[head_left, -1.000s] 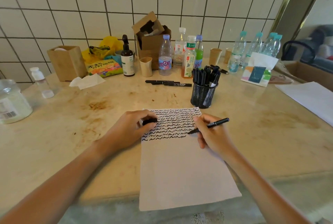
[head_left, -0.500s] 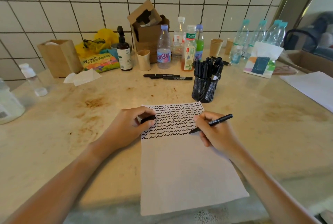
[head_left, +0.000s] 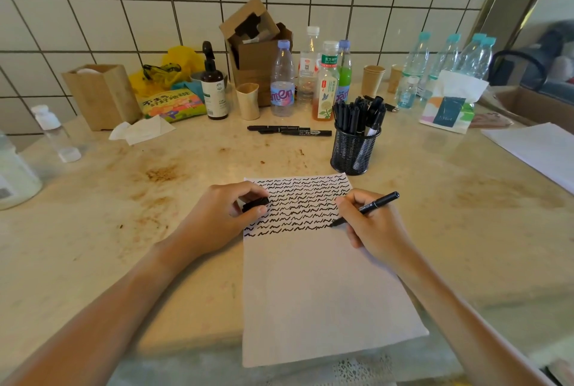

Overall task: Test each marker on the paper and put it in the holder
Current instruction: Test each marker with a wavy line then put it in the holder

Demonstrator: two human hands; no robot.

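- Head view: the right hand (head_left: 377, 232) grips a black marker (head_left: 366, 208) in a writing hold, fingers and thumb curled round its barrel, the tip touching the paper (head_left: 313, 286) at the right end of the lowest wavy line.
- The marker leans back and to the right, its rear end raised above the knuckles.
- The left hand (head_left: 222, 219) rests on the left edge of the paper, thumb and fingers pinching a short black cap (head_left: 255, 204) just over the scribbled rows.
- The paper lies flat on the stained marble table (head_left: 124, 230), its near edge hanging past the table's front; the upper part is covered with rows of black wavy strokes, the lower part is blank.
- The holder (head_left: 354, 152), a black mesh cup, stands upright just beyond the paper's far right corner, packed with black markers standing on end.
- Loose markers (head_left: 290, 131) lie side by side on the table to the left of the holder, well apart from both hands; how many cannot be told.
- Along the tiled wall stand several plastic bottles (head_left: 282, 81), a dark pump bottle (head_left: 212, 90), paper cups (head_left: 372, 79), an open cardboard box (head_left: 257, 53) and a wooden box (head_left: 101, 96).
- A tissue pack (head_left: 450, 106) sits at the right, with another white sheet (head_left: 540, 149) near the table's right edge.
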